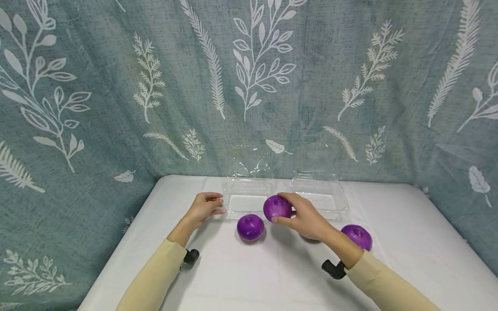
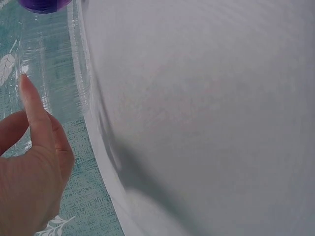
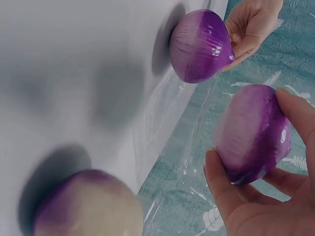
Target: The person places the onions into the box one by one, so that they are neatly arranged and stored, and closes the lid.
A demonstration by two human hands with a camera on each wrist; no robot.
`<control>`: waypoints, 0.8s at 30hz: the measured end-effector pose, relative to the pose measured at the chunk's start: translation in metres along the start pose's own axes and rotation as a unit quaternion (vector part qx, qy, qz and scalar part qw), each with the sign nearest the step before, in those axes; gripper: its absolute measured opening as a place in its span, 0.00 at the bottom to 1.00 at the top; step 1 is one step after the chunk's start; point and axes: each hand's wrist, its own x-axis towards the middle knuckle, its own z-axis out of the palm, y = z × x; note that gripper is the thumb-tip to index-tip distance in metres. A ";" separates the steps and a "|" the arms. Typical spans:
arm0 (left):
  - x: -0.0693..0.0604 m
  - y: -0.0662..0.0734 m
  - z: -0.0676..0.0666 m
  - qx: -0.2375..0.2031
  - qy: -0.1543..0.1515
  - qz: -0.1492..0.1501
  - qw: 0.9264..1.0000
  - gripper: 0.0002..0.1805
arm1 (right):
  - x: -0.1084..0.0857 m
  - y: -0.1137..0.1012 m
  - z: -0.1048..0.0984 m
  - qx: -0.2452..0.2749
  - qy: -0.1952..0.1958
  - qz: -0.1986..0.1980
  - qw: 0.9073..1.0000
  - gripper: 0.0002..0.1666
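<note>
My right hand point(image 1: 307, 218) grips a purple onion point(image 1: 277, 207) between thumb and fingers, raised above the table near the front of the left clear container point(image 1: 249, 186). The right wrist view shows this onion point(image 3: 253, 132) in the fingers of the right hand point(image 3: 275, 196). My left hand point(image 1: 203, 207) is at the left side of that container, fingertips at its edge; whether they pinch it is unclear. Another purple onion point(image 1: 250, 227) sits on the table just in front of the container.
A second clear container point(image 1: 319, 194) stands at the right with its lid raised. One purple onion point(image 1: 357, 237) lies beside the right forearm, and another object point(image 1: 310, 238) is mostly hidden under the right hand. A patterned curtain point(image 1: 249, 86) hangs behind the white table point(image 1: 249, 276).
</note>
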 end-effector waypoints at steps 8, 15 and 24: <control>0.001 -0.001 0.000 -0.002 0.002 0.000 1.000 0.22 | 0.014 -0.004 0.011 0.031 0.017 0.010 0.999 0.45; 0.000 -0.001 -0.002 -0.002 0.003 0.003 1.000 0.22 | 0.028 -0.009 0.023 0.043 0.029 0.025 0.998 0.46; -0.001 -0.001 -0.002 -0.004 -0.003 0.006 1.000 0.22 | 0.044 -0.009 0.042 0.032 0.039 0.058 0.997 0.45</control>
